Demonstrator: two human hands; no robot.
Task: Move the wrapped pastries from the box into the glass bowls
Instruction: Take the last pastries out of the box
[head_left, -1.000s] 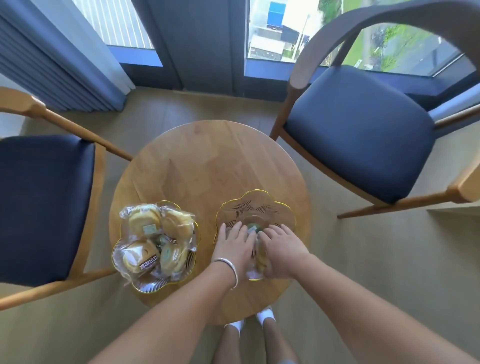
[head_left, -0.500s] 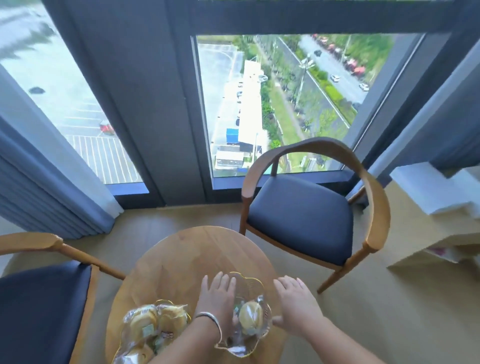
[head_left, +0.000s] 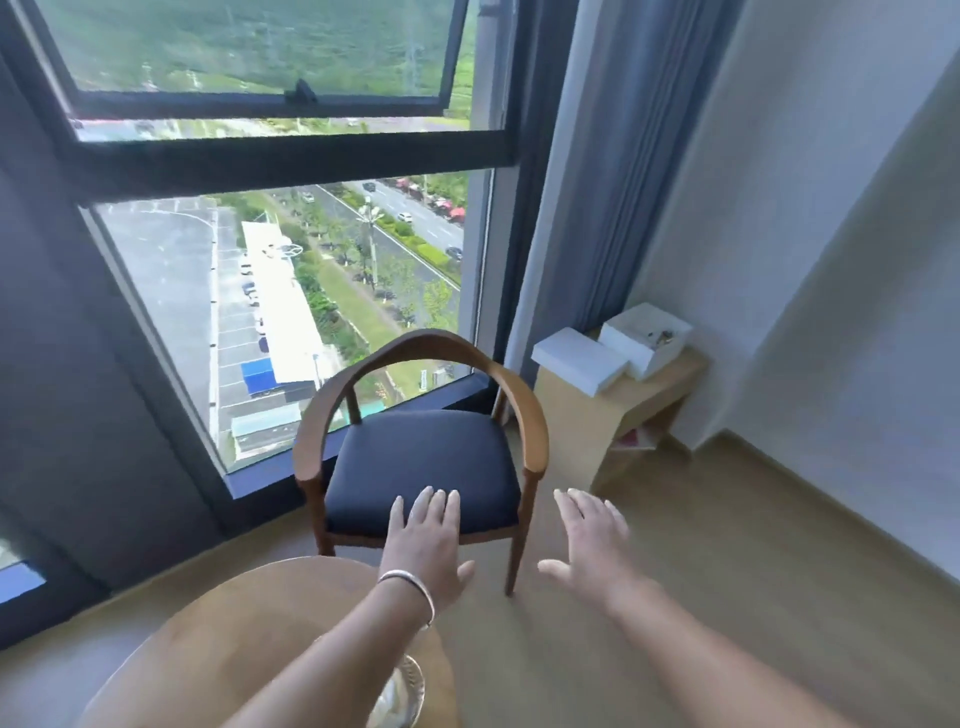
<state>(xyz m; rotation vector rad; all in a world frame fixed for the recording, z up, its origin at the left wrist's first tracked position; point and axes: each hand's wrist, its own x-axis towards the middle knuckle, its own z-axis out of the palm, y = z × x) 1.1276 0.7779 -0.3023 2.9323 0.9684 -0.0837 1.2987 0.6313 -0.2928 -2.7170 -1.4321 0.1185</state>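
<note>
My left hand (head_left: 428, 540), with a silver bangle on the wrist, is raised in front of the chair, fingers spread and empty. My right hand (head_left: 589, 545) is lifted beside it over the floor, also empty with fingers apart. Only a sliver of one glass bowl (head_left: 402, 693) shows at the bottom edge, on the round wooden table (head_left: 249, 618), mostly hidden under my left forearm. An open white box (head_left: 647, 338) and its lid (head_left: 579, 358) stand on a low wooden side table at the right. The pastries are out of view.
A wooden armchair with a dark blue seat (head_left: 421, 462) stands just beyond the table, against a tall window (head_left: 291, 291). Grey-blue curtains (head_left: 582, 208) hang right of it. The side table (head_left: 623, 415) sits in the corner by a white wall.
The view has swung up and to the right, away from the bowls. Both hands have left the right-hand bowl and its pastry and now hover empty in the air.
</note>
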